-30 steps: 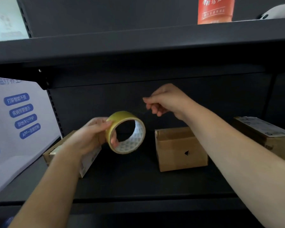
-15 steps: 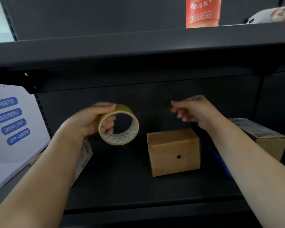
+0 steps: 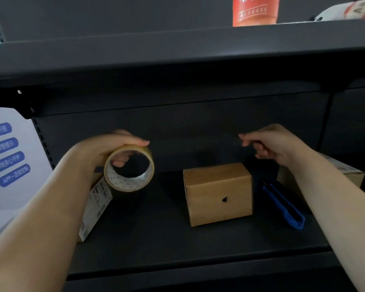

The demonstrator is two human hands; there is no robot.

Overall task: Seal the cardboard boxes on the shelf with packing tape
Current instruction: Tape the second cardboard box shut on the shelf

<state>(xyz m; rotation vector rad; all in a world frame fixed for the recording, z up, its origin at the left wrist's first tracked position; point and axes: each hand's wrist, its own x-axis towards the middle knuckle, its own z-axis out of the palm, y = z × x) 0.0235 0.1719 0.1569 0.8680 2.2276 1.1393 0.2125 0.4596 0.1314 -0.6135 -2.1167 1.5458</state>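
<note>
We hold the roll of packing tape (image 3: 129, 167) in our left hand (image 3: 105, 148), fingers curled over its top edge and through the core, so the roll hangs in the air above the left part of the dark shelf (image 3: 156, 232). Our right hand (image 3: 270, 142) is raised well apart from it, thumb and forefinger pinched together; a faint streak near the fingertips may be a clear strip of tape, but we cannot tell for sure.

Below and between our hands sits the middle cardboard box (image 3: 218, 192), upright on the shelf with its top flaps folded shut; we see nothing of its contents. A small dark mark shows on its front face. To the left, mostly hidden behind our forearm, stands a second box with a white printed label (image 3: 95, 205); whether it is closed we cannot tell. At the far right a third box (image 3: 346, 175) carries a label on its lid and looks closed.

A blue utility knife (image 3: 282, 205) lies on the shelf between the middle box and the right one. On the upper shelf stands an orange package (image 3: 255, 11).
</note>
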